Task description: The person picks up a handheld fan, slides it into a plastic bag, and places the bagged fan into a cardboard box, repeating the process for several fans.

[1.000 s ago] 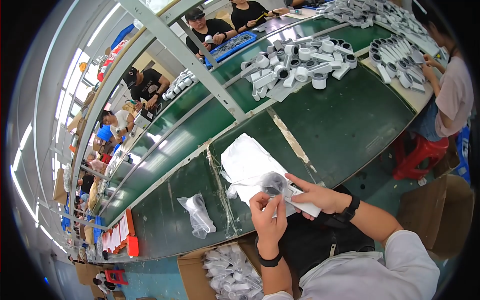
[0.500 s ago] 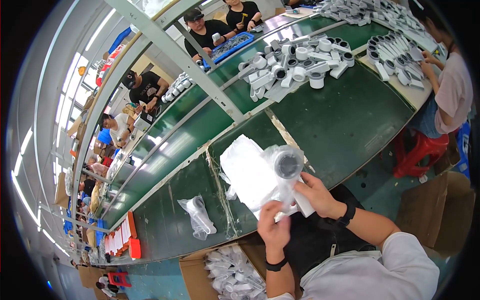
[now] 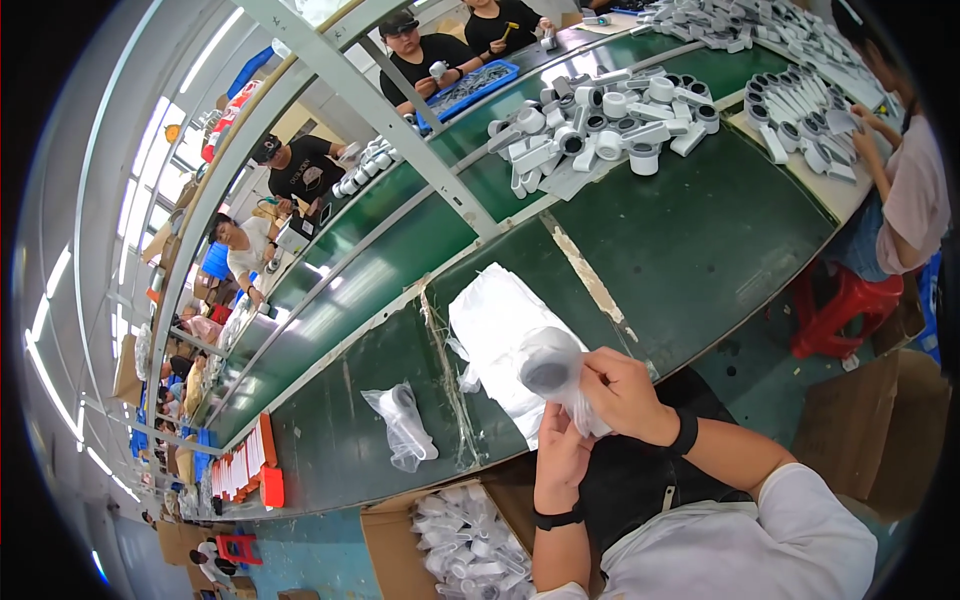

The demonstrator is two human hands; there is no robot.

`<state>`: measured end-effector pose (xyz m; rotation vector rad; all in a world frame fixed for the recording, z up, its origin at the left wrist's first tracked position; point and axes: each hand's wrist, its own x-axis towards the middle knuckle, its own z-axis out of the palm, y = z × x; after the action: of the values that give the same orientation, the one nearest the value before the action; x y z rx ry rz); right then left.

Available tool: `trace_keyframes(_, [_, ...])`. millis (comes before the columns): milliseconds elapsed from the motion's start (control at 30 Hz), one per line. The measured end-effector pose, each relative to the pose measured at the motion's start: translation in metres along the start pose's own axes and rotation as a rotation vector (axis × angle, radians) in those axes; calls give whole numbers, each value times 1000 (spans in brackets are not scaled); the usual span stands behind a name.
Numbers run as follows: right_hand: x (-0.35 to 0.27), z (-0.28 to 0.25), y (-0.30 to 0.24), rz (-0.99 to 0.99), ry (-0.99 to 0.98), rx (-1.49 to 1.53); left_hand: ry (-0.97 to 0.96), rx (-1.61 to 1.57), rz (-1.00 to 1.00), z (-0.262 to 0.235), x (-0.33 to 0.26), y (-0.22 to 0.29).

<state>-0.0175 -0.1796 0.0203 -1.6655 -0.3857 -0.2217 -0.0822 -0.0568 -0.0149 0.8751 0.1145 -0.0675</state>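
head view: two hands meet at the near edge of the green tabletop [image 3: 690, 250]. the right hand [image 3: 625, 392] has its grip closed around a white cylinder part [image 3: 548, 362] wrapped in a clear bag [image 3: 582, 408]; the part's dark open end faces the camera and the bag's loose end hangs below the fingers. the left hand [image 3: 560, 458] sits just below, its fingers touching the bag's lower end, though how firmly they pinch it cannot be told. each wrist wears one black band, two in all.

just behind the held part lies one stack of flat clear bags [image 3: 495, 325] on the tabletop. to the left, well apart from the hands, lies one bagged part [image 3: 402, 425] on its own. below the tabletop edge, one open cardboard box [image 3: 470, 535] holds many bagged white parts, too many and too overlapped to count.

farther along, one heap of loose white parts [image 3: 600, 110] covers the belt's middle; the number cannot be told. a blue tray [image 3: 470, 88] sits beyond it.

five other people are clearly seen: one at the right edge by a red stool [image 3: 835, 310], two at the far end in black, and two along the left side. more figures farther left are too small to count.
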Motion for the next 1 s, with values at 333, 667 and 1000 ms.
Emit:
trace_keyframes(333, [-9,-7,4,48,-71,138,-45,-289,130,-23,-5,5])
trace_keyframes(667, [-13,-21,29,108,-227,161,655,255,700,-104,-71,98])
trace_keyframes(1000, [-3,-39,77,348,-135,183,1485,1102,694,-266,-74,151])
